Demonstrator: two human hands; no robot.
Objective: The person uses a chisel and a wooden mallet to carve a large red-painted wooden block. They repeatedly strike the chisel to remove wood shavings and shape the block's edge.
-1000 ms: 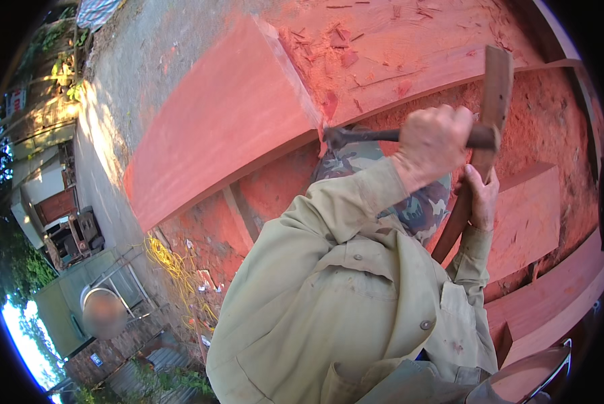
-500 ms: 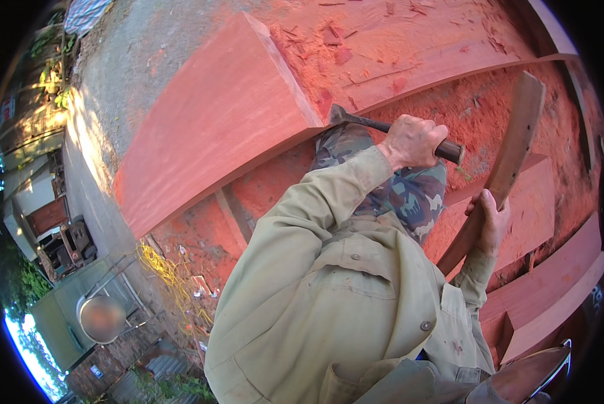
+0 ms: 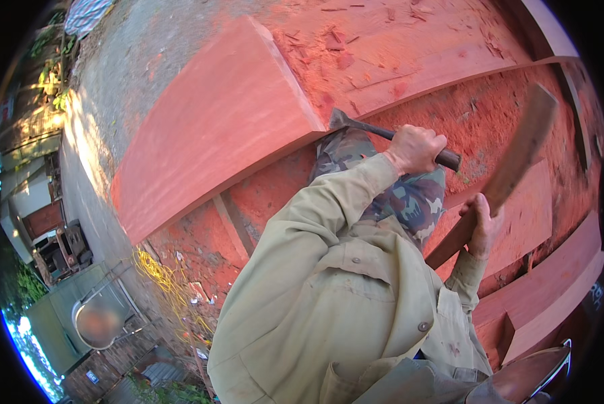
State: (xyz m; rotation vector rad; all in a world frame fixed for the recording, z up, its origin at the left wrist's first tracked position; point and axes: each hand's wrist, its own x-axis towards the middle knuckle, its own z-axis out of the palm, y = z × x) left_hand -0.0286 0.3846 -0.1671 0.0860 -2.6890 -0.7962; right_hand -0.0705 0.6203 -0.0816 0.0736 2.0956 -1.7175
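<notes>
My left hand (image 3: pixel 418 149) is closed around the dark handle of a chisel (image 3: pixel 339 120) with a flared blade. The blade sits at the near corner of a thick reddish wooden plank (image 3: pixel 214 128), over my camouflage-trousered knee; whether it touches the wood I cannot tell. A long, slightly curved wooden stick (image 3: pixel 515 161) is gripped by my right hand (image 3: pixel 484 225). Its far end, smeared by motion, rises to the right of the chisel handle, and its lower end reaches down toward my shirt.
A sawdust-covered board (image 3: pixel 409 74) with scattered chips extends behind the plank. More cut timber (image 3: pixel 544 276) lies at my right. On the left are a tangle of yellow cord (image 3: pixel 159 273), a parked vehicle (image 3: pixel 62 249) and a person (image 3: pixel 102 323) in a round mirror-like shape.
The wooden stick's upper end has swung right and a little lower, while my right hand has shifted slightly left. My left hand and the chisel have barely moved.
</notes>
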